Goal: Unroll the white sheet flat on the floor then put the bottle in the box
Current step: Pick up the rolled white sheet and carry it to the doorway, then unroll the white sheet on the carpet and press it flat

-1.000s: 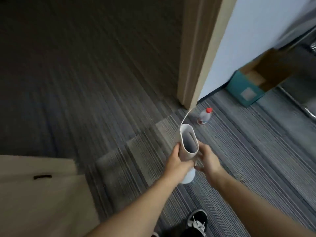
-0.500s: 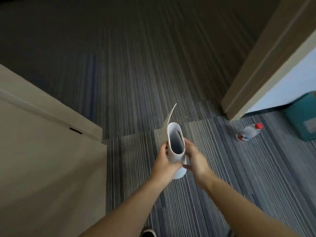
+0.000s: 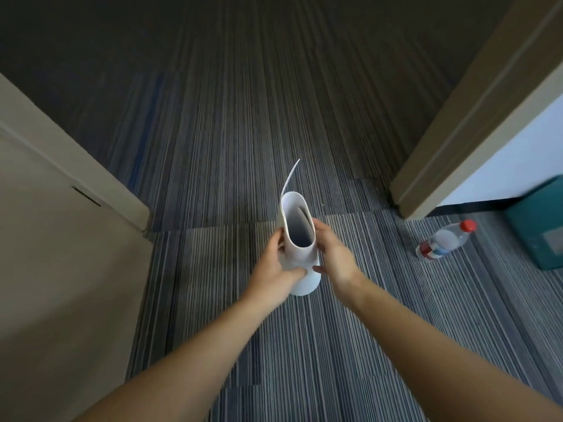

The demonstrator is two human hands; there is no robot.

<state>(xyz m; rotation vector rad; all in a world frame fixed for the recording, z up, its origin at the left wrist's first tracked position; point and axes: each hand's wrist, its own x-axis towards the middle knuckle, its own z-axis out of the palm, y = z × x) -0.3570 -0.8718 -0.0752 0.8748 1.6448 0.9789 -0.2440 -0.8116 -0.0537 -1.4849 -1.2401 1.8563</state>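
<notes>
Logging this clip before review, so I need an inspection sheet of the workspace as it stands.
Surface: striped grey carpet, bare ahead of the hands.
Job's things: white sheet rolled, held upright above the floor, one loose edge sticking up; bottle lying on its side, red cap toward the box, which is cut off at the right edge.
Clutter: nothing seen.
Grippers: left hand and right hand both grip the roll.
Cables: nothing seen.
Surroundings: beige door at left, door frame at right.

Teal box (image 3: 539, 226), right of the bottle (image 3: 445, 241): cut off by the frame's right edge, interior unseen, pale label blurred. Bottle label print illegible. White sheet (image 3: 300, 239), left of the bottle: lower roll partly hidden, perhaps by fingers.
</notes>
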